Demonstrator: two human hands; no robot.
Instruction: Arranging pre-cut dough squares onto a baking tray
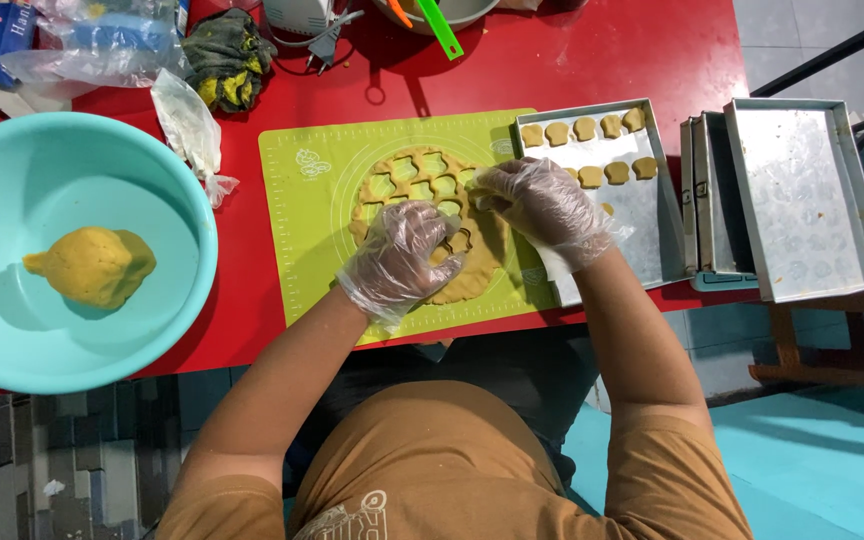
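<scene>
Left hand was pressed, fingers curled, on the rolled dough sheet; right hand pinched its right edge. Thin lattice could have torn if lifted hastily.

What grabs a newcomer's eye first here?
The big turquoise bowl at the left, holding a yellow dough lump. Mid-table, the left hand and right hand, both in clear gloves, rest on rolled dough full of cut-outs on a green mat. Right of it, a metal tray carries cut pieces.
</scene>
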